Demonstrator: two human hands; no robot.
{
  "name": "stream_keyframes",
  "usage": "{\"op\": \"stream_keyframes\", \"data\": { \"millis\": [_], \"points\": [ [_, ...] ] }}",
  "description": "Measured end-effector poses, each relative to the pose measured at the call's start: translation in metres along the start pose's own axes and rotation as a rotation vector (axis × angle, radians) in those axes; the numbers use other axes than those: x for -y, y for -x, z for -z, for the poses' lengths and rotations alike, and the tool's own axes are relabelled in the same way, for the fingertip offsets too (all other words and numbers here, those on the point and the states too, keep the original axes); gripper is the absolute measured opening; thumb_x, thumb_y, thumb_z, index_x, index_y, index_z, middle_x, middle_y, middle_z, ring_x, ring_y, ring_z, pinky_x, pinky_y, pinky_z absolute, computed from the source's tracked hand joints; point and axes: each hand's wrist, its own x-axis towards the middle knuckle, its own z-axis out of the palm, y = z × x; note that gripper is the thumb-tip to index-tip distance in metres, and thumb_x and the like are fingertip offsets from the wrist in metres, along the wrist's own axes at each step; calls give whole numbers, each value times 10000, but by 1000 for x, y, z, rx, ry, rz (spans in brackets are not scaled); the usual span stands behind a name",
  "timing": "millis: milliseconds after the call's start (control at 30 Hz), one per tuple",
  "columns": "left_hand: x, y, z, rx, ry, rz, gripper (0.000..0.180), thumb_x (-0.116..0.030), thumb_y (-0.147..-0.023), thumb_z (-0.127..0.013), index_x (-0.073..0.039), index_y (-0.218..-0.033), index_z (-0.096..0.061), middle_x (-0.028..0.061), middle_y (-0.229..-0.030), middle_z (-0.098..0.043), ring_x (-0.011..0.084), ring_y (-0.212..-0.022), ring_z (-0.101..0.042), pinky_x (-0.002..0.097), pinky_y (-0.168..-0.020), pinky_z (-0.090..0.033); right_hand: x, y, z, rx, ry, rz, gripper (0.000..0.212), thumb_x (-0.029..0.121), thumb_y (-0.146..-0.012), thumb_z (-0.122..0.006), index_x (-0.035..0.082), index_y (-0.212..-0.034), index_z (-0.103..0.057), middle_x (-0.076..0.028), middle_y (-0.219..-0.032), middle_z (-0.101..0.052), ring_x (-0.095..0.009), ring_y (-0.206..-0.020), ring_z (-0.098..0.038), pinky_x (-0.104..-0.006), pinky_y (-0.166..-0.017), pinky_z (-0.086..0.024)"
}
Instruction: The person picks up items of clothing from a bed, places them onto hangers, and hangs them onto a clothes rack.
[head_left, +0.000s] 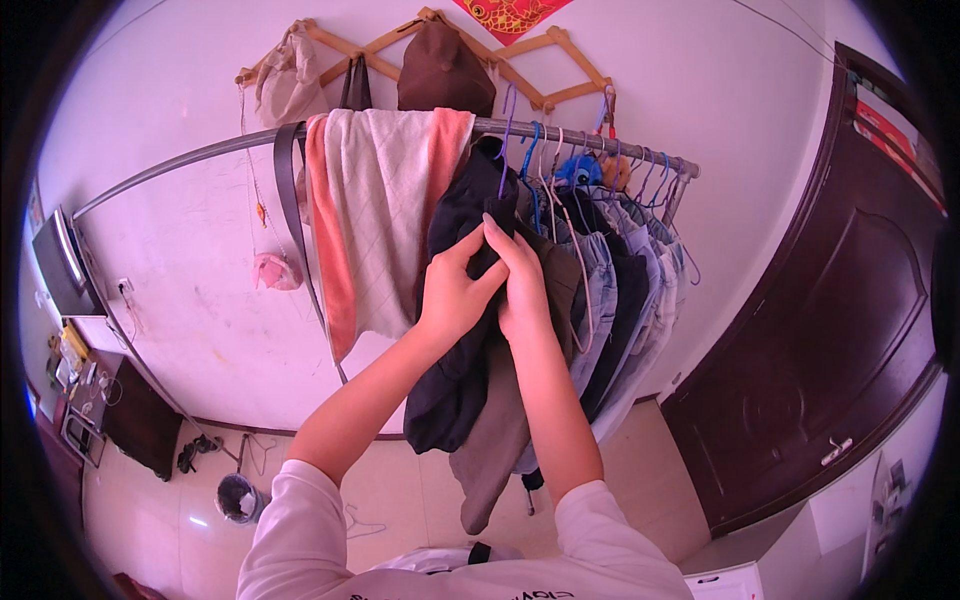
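A black garment [450, 385] hangs from the rail on a purple hanger [506, 150]; its kind is hard to make out in the folds. My left hand [458, 290] and my right hand [522, 278] meet on its upper part, just below the hanger. The fingers of both are closed on the cloth, fingertips nearly touching. Beside it on the right, partly behind my right forearm, hangs a brown-grey garment [495, 440]. To the left, a white and orange towel [380, 215] is draped over the rail.
The metal clothes rail [200, 160] also carries several jeans [598, 290] and hangers. Bags [445, 70] hang on a wooden wall rack [385, 42]. A dark door [810, 330] stands at right. On the tiled floor are a bin [238, 497] and a loose hanger [363, 524].
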Motion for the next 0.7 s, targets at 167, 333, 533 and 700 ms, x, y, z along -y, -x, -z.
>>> {"op": "stream_keyframes", "data": {
  "millis": [167,333,533,700],
  "points": [
    [24,8,-1,-40,-58,-13,430,-209,-762,-675,-1,-1130,-596,203,-817,-642,236,-632,-640,314,-621,-477,-22,-3,11,-53,31,-67,361,274,-860,-656,61,-1148,-606,-6,-1096,-595,-111,-1027,-531,-247,-909,-373],
    [40,24,-3,24,-84,69,410,-208,-757,-671,1,-1102,-600,212,-770,-622,236,-519,-574,331,-533,-436,-47,1,27,-138,13,-105,343,252,-849,-669,72,-1134,-608,4,-1066,-600,-110,-1022,-531,-251,-902,-374],
    [37,32,-2,57,-102,79,426,-217,-762,-665,3,-1119,-589,224,-841,-636,296,-642,-628,340,-638,-491,-49,12,28,-148,3,-102,393,269,-856,-664,63,-1182,-583,-11,-1123,-584,-118,-1068,-519,-258,-927,-371],
    [52,38,-1,157,-5,119,553,-181,-771,-667,17,-1262,-507,217,-1115,-615,284,-954,-642,331,-803,-493,-51,19,29,-133,52,-68,483,286,-865,-655,31,-1252,-519,-48,-1208,-550,-142,-1125,-498,-267,-975,-344]
  ]
}}
